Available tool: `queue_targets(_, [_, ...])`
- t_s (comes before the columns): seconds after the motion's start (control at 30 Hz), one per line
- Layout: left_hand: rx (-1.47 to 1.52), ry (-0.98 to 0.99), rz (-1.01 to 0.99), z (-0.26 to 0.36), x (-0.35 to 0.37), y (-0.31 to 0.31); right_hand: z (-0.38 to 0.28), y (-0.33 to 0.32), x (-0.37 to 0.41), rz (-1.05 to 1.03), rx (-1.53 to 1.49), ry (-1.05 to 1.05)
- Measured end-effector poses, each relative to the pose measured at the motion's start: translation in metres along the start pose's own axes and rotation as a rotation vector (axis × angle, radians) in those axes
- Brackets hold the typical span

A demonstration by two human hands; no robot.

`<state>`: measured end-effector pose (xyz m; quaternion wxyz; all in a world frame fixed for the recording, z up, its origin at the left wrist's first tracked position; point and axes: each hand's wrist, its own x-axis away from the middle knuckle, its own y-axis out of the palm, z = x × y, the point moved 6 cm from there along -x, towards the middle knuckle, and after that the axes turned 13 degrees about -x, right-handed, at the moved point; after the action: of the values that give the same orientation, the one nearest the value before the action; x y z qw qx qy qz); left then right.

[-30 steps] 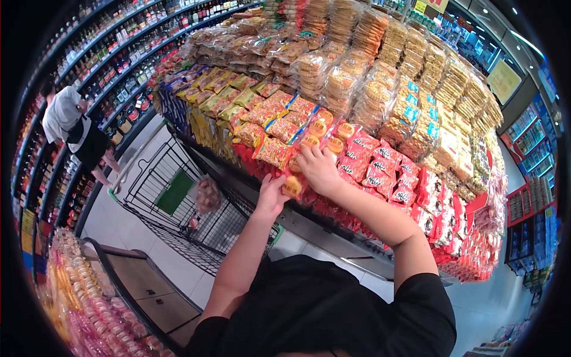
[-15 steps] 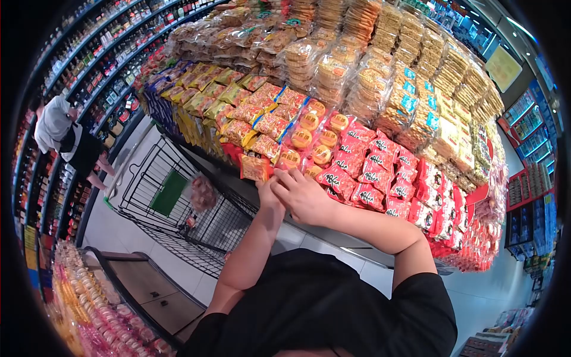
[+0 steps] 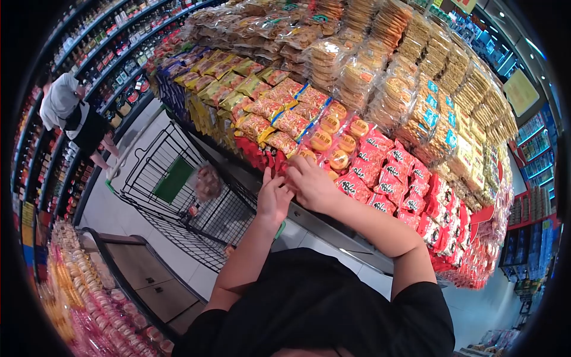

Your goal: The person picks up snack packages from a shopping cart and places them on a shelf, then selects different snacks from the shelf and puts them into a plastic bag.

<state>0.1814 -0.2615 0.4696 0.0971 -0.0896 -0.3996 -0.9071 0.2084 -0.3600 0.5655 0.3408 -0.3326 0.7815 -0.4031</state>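
Observation:
My hands are close together at the front edge of a heaped display of packaged snacks. Curled fingers of my right hand (image 3: 311, 184) grip the edge of a crumpled red packet (image 3: 262, 156); some fingertips are hidden. Just below, my left hand (image 3: 275, 201) has its fingers apart, with the tips near the packet's lower edge. Red-and-yellow snack bags (image 3: 254, 126) lie behind the packet. Clear packs of round yellow-labelled snacks (image 3: 322, 140) are beside my right hand, and red bags with dark lettering (image 3: 392, 181) lie farther right.
A wire shopping cart (image 3: 148, 208) with a bagged item (image 3: 208, 183) inside stands left of the display. A person in a white top (image 3: 62, 104) stands by the bottle shelves (image 3: 113, 53). Another snack stand (image 3: 98, 285) is at lower left. Stacked flat crackers (image 3: 392, 98) rise behind.
The orange-yellow packet seen at my left fingertips no longer shows; crumpled red wrapping is visible there. My left fingers have spread and lowered slightly. The view has shifted, moving the display rightward in the frame.

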Motion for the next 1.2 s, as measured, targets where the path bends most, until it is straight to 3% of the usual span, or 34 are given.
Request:
queue_targets(0.1, [0.030,-0.088,0.077,0.000,0.011,-0.004,0.006,-0.036,-0.004,0.163,-0.134,-0.055])
queue_targets(0.27, [-0.098,-0.069,0.077,-0.018,0.014,-0.012,0.034,-0.039,-0.011,0.191,-0.227,-0.093])
queue_targets(0.37, [-0.181,-0.038,0.115,-0.013,0.020,-0.003,0.036,-0.035,-0.009,0.179,-0.014,-0.157])
queue_targets(0.43, [-0.213,-0.020,0.141,-0.008,0.024,0.000,0.039,-0.041,-0.004,0.286,0.064,-0.085])
queue_targets(0.53, [-0.298,0.088,0.159,0.000,0.024,0.002,0.043,-0.034,-0.004,0.237,0.096,0.034])
queue_targets(0.6, [-0.537,0.268,0.085,0.009,0.020,0.012,0.034,-0.031,-0.004,0.231,0.130,0.031])
queue_targets(0.63, [-0.708,0.458,0.049,0.017,0.020,0.022,0.031,-0.031,-0.004,0.218,0.164,0.023])
queue_targets(0.67, [-1.082,0.614,0.013,0.025,0.023,0.032,0.032,-0.031,-0.004,0.224,0.169,0.024])
queue_targets(0.73, [-1.391,0.695,-0.038,0.025,0.020,0.046,0.032,-0.028,-0.004,0.205,0.202,-0.001])
queue_targets(0.93, [-1.815,0.840,0.003,0.025,-0.002,0.055,0.034,-0.040,0.000,0.192,0.137,0.064])
queue_targets(1.13, [-1.981,0.708,-0.027,0.029,-0.020,0.060,0.056,-0.085,-0.001,0.369,-0.130,0.036])
queue_targets(1.2, [-2.000,0.674,-0.003,0.032,-0.024,0.065,0.105,-0.092,0.002,0.464,-0.154,0.256])
